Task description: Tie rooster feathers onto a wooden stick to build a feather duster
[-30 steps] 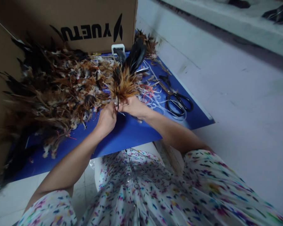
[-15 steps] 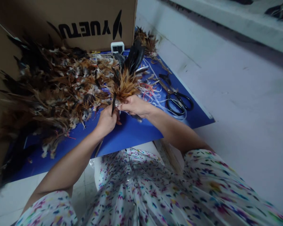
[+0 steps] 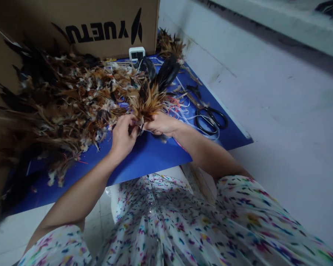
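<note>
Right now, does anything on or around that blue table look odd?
Yes: the cardboard box behind the feathers has its lettering upside down. The pale strips lie in a loose tangle reaching the scissors, so they might snag.

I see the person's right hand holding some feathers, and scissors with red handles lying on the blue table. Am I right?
Almost! The handles of the scissors are black, not red, as the head view shows. The right hand is holding feathers, and the scissors do lie on the blue table.
</note>
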A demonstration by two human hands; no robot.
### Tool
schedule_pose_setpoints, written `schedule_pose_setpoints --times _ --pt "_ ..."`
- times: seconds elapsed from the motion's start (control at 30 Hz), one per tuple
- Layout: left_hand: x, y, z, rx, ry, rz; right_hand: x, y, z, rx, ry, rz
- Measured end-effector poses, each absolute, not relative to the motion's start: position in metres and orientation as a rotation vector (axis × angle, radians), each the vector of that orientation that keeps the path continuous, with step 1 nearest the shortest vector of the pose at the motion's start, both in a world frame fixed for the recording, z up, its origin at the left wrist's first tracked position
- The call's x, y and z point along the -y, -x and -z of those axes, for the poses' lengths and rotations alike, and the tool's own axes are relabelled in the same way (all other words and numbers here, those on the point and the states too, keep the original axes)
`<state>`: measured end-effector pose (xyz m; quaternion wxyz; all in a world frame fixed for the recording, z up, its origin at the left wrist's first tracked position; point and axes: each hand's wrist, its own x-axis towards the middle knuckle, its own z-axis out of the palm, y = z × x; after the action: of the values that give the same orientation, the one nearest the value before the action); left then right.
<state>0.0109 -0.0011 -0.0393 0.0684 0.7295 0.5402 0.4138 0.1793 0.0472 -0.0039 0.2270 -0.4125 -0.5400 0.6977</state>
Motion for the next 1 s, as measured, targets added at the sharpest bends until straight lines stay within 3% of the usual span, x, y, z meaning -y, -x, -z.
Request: schedule_pose_setpoints --times 0.27,0.77,1.0 --pt "0.002 -0.0091 0.0429 -1.527 -2.423 -1.235 -0.0492 -0.1815 0.0052 1.573 1.169 -1.893" --pt "-0.0046 -0.0035 0.0371 -1.412 -2.282 -1.14 -0.0487 -0.1853 0.0045 1.67 1.097 -1.879" --pt "-0.0041 -0.005 0.0374 -1.345 -2.313 -1.312 -0.0496 -0.187 0.0017 1.645 1.046 -1.937"
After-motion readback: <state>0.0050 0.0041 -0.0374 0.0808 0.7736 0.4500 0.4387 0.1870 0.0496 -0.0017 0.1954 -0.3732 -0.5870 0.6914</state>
